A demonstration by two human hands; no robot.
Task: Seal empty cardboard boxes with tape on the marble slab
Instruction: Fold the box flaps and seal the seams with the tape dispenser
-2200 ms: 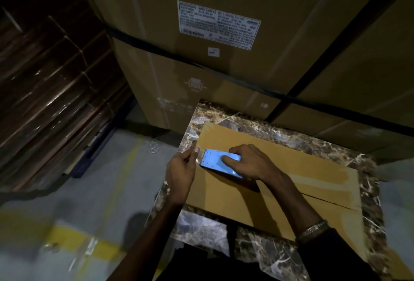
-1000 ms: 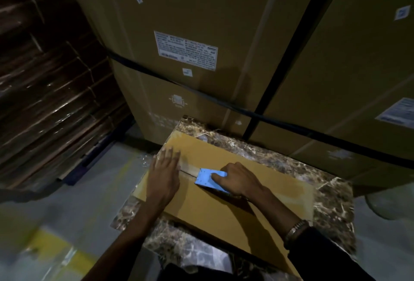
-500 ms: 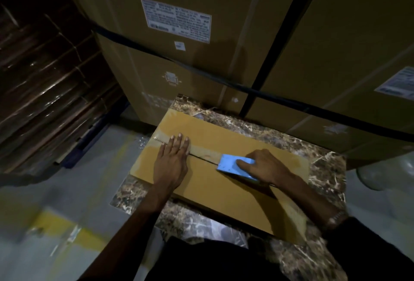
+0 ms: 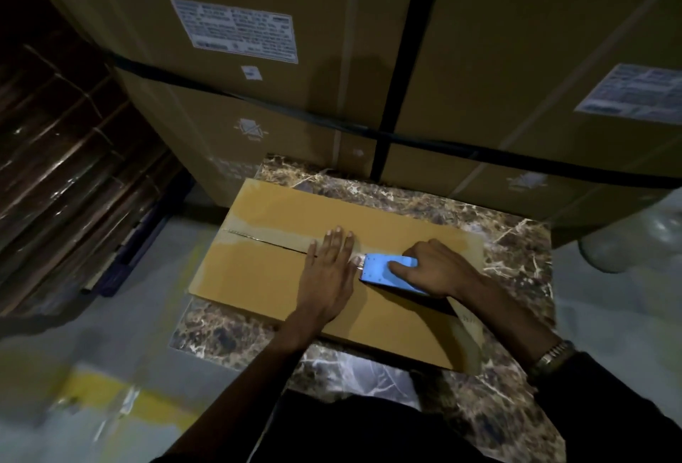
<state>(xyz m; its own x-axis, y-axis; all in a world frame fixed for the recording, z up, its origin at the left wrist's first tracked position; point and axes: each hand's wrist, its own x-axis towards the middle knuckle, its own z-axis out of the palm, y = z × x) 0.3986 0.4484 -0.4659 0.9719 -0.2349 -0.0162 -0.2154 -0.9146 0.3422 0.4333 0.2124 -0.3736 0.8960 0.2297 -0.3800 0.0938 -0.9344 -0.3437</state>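
A dim warehouse scene, seen from above by a head camera. In the centre of the frame a flat cardboard box [image 4: 295, 278] lies on a brown veined marble slab [image 4: 516, 241], its long side running from the left towards the lower right. A strip of clear tape [image 4: 258, 232] covers the centre seam [image 4: 273, 243] from the box's left end up to the hands, so roughly the left half looks sealed. The stretch of seam to the right, under and beyond the hands, is hidden, so whether any tape lies there cannot be told. Judging from this, the sealing of this box is about midway, with the right half and the final cut likely left to do.

The left hand [image 4: 328, 267] lies flat on the box, palm down, fingers straight and close together, pressing on the tape just left of the dispenser. The right hand [image 4: 431, 267] grips a blue tape dispenser [image 4: 383, 272], fingers curled over its top, thumb along the near side, the front end of the tool touching the box at the seam. A metal bracelet [image 4: 550, 353] shows at the right wrist, in the lower right of the frame.

Tall strapped cartons [image 4: 295, 93] fill the top of the frame, and bundles of flattened cardboard [image 4: 66, 167] are stacked at the left.
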